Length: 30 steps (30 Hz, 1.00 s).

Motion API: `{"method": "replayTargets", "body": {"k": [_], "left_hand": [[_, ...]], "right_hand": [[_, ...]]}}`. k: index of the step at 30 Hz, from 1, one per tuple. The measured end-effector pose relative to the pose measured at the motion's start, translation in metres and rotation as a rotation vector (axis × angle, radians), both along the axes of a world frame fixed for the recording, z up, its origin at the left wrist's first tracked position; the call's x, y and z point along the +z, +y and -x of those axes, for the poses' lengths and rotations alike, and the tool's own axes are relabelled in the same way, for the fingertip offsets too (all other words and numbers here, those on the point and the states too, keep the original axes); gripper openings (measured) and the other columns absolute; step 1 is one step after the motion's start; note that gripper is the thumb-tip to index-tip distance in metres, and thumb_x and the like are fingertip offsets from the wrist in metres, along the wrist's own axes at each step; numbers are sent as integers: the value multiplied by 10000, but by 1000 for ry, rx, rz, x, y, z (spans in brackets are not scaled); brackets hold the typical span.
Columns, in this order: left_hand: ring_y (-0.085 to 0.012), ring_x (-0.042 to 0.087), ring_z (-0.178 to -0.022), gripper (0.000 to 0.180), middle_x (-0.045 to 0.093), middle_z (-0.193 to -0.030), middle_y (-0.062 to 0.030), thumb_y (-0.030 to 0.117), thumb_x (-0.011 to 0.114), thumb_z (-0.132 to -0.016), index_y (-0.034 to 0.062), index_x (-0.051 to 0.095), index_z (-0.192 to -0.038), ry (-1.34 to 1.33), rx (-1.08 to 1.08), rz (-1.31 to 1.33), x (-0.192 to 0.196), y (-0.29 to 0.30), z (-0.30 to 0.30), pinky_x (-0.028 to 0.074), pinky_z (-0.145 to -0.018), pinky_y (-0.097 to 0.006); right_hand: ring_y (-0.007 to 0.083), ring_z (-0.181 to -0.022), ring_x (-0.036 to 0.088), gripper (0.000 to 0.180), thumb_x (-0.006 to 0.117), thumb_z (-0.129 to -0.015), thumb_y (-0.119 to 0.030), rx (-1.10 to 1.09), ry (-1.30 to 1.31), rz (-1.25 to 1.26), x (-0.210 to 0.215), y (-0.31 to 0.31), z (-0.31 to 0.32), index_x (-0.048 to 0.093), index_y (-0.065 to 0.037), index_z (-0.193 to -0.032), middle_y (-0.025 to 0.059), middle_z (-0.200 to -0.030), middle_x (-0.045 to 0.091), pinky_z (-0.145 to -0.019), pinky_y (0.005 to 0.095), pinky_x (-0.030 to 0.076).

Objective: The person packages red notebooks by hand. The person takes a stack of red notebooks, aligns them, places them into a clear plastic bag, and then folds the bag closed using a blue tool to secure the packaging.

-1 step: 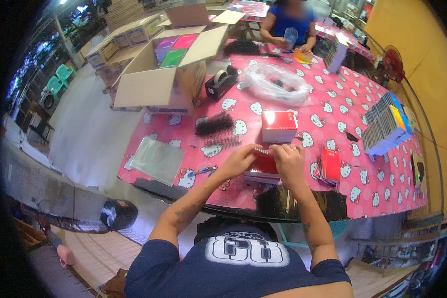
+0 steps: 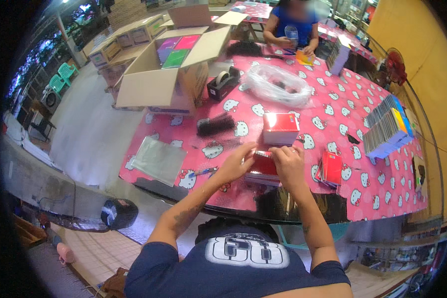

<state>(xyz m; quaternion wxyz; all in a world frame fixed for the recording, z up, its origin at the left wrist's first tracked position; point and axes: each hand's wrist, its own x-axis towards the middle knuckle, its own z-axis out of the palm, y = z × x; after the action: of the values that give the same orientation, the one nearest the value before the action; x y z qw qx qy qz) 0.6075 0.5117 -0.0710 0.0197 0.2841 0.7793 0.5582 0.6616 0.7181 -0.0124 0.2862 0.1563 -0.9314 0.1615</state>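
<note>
Between my two hands lies a red notebook (image 2: 263, 165) on top of a short stack, its bound edge away from me. My left hand (image 2: 239, 160) pinches the left end of that edge, thumb and fingers together. At the right end, my right hand (image 2: 288, 161) has its fingers closed on the same edge. Just beyond them stands a taller stack of red notebooks (image 2: 280, 128). Several more red notebooks (image 2: 330, 168) lie fanned out to the right. Black binding coils (image 2: 216, 125) are heaped to the left, near a clear plastic sheet (image 2: 159, 160) and a blue-handled tool (image 2: 203, 172).
An open carton (image 2: 146, 89) holding coloured notebooks stands at the back left, beside a tape dispenser (image 2: 223, 83). A clear plastic bag (image 2: 278, 85) lies farther back. Notebook rows (image 2: 388, 126) stand right. Across the pink table (image 2: 328, 121) sits a person in blue (image 2: 295, 27).
The red notebook between my hands now lies flatter on its stack. My hands stay on its bound edge, and the whole view has shifted slightly.
</note>
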Motion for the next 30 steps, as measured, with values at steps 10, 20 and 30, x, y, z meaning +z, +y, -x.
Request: {"method": "replayTargets", "body": {"k": [10, 20, 30], "left_hand": [[-371, 515, -1222, 474, 556, -1319, -161, 223, 663, -890, 36, 563, -1315, 227, 453, 690, -69, -106, -70, 422, -1017, -450], [-132, 655, -853, 373, 686, -1026, -68, 280, 416, -1046, 15, 606, -1228, -513, 548, -370, -19, -81, -74, 535, -735, -292], [-291, 715, -949, 420, 679, -1087, -201, 283, 443, -1030, -77, 548, -1218, -953, 117, -576, 48, -19, -62, 607, -795, -370]], "right_hand": [[194, -727, 633, 194, 665, -891, -299, 146, 33, -73, -1, -1, 13, 664, -134, -993, 14, -779, 607, -615, 357, 488], [203, -737, 643, 212, 714, -851, -264, 128, 76, 5, 8, -3, 8, 683, -140, -1021, 17, -863, 638, -628, 356, 491], [216, -738, 642, 212, 706, -857, -276, 107, -8, 6, 6, -8, 11, 683, -139, -1018, 16, -859, 624, -630, 368, 493]]}}
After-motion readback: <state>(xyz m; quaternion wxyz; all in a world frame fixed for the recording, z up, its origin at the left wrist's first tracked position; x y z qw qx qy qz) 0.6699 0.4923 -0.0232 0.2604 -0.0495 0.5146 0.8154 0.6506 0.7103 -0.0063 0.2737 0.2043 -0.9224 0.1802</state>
